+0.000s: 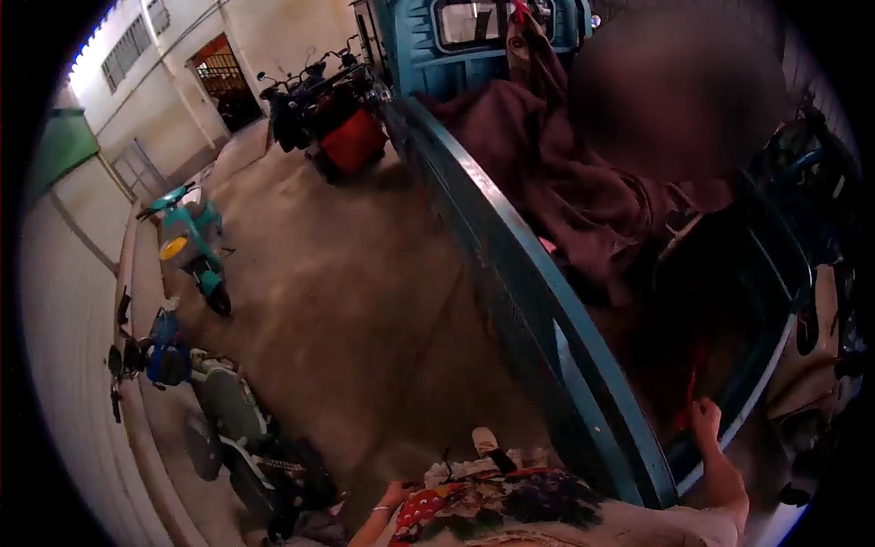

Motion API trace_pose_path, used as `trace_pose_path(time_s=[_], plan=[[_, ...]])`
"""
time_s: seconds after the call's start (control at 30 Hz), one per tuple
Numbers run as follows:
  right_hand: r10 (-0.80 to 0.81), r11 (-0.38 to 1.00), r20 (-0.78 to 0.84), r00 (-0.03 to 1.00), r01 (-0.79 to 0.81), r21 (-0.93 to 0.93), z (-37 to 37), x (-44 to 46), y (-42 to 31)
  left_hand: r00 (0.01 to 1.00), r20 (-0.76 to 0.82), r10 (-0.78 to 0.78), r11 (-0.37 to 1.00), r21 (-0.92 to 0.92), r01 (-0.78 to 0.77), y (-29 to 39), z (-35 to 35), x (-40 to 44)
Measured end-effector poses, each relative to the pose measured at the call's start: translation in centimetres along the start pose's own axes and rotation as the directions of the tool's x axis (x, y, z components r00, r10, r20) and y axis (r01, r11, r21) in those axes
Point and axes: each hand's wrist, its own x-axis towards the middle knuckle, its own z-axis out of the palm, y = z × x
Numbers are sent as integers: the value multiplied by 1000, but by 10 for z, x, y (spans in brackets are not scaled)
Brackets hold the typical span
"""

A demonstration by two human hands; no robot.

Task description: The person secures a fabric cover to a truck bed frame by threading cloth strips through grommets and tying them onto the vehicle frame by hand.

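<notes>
My right hand (704, 421) reaches over the edge of a blue cargo bed (524, 251), at its near right corner. Its fingers are closed around a thin red strip (695, 372), which runs up into the dark bed; its exact kind is unclear. Low at my side, my left hand (394, 495) hangs beside my patterned top (519, 497), with a band at the wrist. Its fingers are mostly hidden or too dim to read. Across the far part of the bed lies a crumpled dark maroon cloth (583, 196).
A teal scooter (193, 237) and a dark motorbike (241, 419) stand along the left wall. Farther back is a vehicle with a red box (351, 141). The bed's long side wall rises to my right. A blurred patch covers the upper right.
</notes>
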Motion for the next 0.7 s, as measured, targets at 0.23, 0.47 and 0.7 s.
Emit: trace_pose_path(time_s=[0.23, 0.47, 0.7], plan=[[-224, 910, 77, 972, 180, 374, 11, 151, -285, 999, -3, -33, 947, -320, 30, 61, -97, 55], [-421, 793, 10, 907, 363, 489, 42, 258, -527, 924, -26, 381, 924, 47, -380, 165, -176, 97], [-428, 770, 88, 899, 312, 557, 86, 345, -691, 946, -302, -117, 992, -77, 98, 205, -316, 177]])
